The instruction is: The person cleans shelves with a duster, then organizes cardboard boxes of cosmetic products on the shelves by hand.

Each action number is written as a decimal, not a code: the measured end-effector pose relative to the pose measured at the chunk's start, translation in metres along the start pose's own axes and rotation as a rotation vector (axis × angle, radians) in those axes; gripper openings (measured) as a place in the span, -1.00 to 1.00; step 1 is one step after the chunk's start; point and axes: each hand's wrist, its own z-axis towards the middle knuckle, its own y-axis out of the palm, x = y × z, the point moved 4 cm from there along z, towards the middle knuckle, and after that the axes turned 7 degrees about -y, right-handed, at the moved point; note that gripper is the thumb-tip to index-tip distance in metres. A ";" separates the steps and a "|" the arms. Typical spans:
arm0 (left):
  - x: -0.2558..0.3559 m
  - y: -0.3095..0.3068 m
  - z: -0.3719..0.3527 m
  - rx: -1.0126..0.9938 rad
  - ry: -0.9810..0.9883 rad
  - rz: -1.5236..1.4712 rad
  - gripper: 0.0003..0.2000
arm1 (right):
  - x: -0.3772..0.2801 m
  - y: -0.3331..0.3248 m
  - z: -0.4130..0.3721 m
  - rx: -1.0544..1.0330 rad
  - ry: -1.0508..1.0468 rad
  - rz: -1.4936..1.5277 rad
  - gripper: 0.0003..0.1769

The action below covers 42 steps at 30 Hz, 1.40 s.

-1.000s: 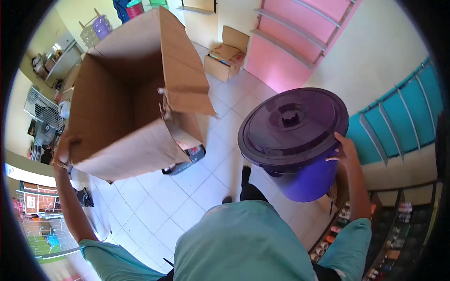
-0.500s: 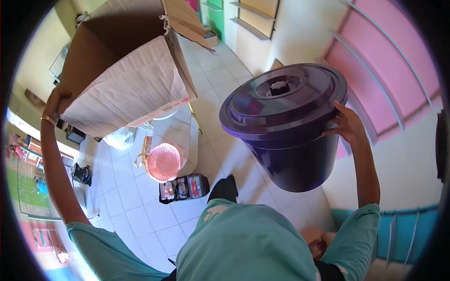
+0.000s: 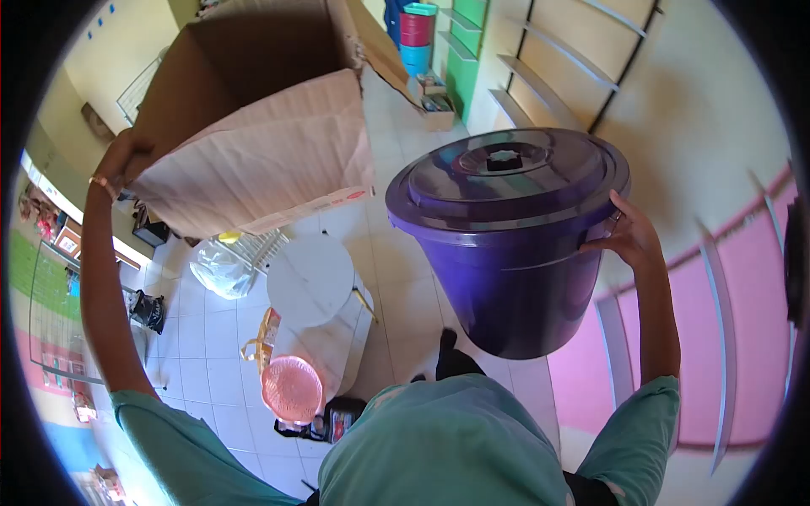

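My left hand (image 3: pixel 118 164) grips the lower left edge of a large cardboard box (image 3: pixel 261 160). The box is held up in the air, its flaps open and its dark inside facing up and toward me. On the other side, my right hand (image 3: pixel 629 232) is closed on the rim or handle of a purple bucket (image 3: pixel 515 295), at its right side. A dark purple lid (image 3: pixel 456 185) covers the bucket, which hangs above the floor. The far sides of both box and bucket are hidden.
Below stand a round white table (image 3: pixel 310 282), a pink basket (image 3: pixel 292 390) and a black bag (image 3: pixel 342 417). A clear plastic bag (image 3: pixel 221 268) lies on the tiled floor by a rack. Wall shelves (image 3: pixel 540 88) line the right side. Stacked coloured bins (image 3: pixel 414 42) stand at the back.
My body has moved forward and turned, so the round table and back bins show more. The box and bucket stay in my hands, and the basket and black bag now appear lower.
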 end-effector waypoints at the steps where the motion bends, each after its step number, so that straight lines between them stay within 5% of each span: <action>1: 0.001 0.008 0.023 0.046 -0.003 0.001 -0.72 | -0.001 0.004 0.029 -0.019 -0.004 0.010 -0.59; 5: -0.016 0.044 0.123 0.021 -0.078 -0.102 -0.79 | 0.021 -0.021 0.172 -0.058 0.097 0.075 -0.61; 18: -0.080 0.130 0.352 0.110 -0.165 0.100 -0.77 | 0.084 0.083 0.539 -0.082 0.302 0.067 -0.69; 21: -0.112 0.122 0.418 0.028 -0.154 0.246 -0.77 | 0.101 0.110 0.613 -0.092 0.363 0.096 -0.72; 25: -0.157 0.108 0.516 0.185 -0.231 0.382 -0.76 | 0.105 0.161 0.712 -0.030 0.333 0.061 -0.73; 28: -0.168 0.113 0.572 0.077 -0.301 0.135 -0.74 | 0.116 0.190 0.775 -0.015 0.269 0.041 -0.70; 32: -0.175 0.111 0.667 0.090 -0.299 0.283 -0.72 | 0.122 0.243 0.881 0.051 0.217 0.014 -0.66; 37: -0.193 0.112 0.750 0.155 -0.439 0.070 -0.71 | 0.139 0.292 1.013 0.032 0.252 -0.033 -0.63; 39: -0.269 0.083 0.784 0.242 -0.438 0.116 -0.71 | 0.143 0.318 1.060 0.019 0.263 -0.025 -0.64; 42: -0.288 0.073 0.806 0.369 -0.416 0.112 -0.69 | 0.166 0.359 1.130 0.045 0.314 0.033 -0.67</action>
